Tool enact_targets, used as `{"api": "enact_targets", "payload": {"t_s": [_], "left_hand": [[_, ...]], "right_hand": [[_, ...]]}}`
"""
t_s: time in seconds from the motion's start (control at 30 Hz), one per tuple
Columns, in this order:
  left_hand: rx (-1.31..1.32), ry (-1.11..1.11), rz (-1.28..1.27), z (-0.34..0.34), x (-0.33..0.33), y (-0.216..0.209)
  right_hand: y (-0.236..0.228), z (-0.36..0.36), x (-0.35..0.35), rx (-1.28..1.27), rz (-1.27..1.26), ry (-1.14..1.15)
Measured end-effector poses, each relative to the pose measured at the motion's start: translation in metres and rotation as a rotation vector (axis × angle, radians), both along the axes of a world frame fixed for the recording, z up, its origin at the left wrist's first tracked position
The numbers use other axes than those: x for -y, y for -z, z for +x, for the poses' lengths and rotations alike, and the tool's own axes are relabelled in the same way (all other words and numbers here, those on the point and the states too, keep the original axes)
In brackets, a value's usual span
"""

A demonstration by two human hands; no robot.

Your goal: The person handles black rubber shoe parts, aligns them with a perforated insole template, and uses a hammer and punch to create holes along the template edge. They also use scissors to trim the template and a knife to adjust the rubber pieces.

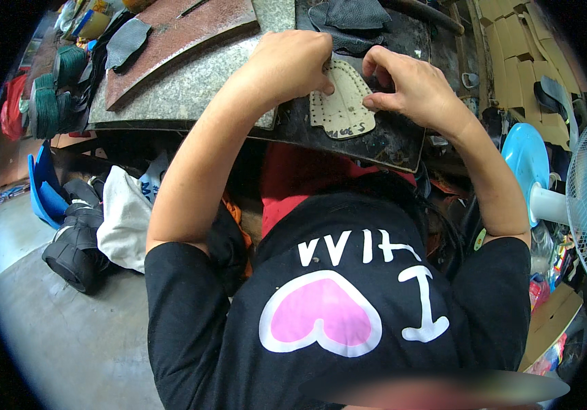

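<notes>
At the black worktop's front edge (402, 145), seen from the head, a cream hole-edged pattern piece (343, 111) lies between both hands. The left hand (295, 61) rests its thumb on it, fingers hidden, pinch impossible to tell; the right hand (415, 85) has thumb and forefinger spread beside it.

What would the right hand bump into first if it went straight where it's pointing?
Probably the pale flat panel with dotted edges: the right hand points left, toward the panel's right side. They look very close, perhaps touching, though depth is unclear.
</notes>
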State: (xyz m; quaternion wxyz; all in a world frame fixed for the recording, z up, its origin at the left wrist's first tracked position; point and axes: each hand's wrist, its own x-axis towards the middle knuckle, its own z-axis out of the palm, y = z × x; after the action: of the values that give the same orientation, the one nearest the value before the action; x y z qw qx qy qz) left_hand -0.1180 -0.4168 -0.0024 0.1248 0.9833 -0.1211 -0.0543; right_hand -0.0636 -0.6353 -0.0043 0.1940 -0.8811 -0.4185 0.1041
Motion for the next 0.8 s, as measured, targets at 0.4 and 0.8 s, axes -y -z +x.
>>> {"api": "enact_targets", "payload": {"t_s": [0.4,0.8], "left_hand": [[0.299,-0.091,0.053,-0.016,0.004,0.006],[0.48,-0.219,-0.052,-0.037,-0.001,0.023]], "right_hand": [[0.0,0.004,-0.015,0.045,0.157,0.011],[0.006,0.027,-0.049,0.038,0.006,-0.086]]}}
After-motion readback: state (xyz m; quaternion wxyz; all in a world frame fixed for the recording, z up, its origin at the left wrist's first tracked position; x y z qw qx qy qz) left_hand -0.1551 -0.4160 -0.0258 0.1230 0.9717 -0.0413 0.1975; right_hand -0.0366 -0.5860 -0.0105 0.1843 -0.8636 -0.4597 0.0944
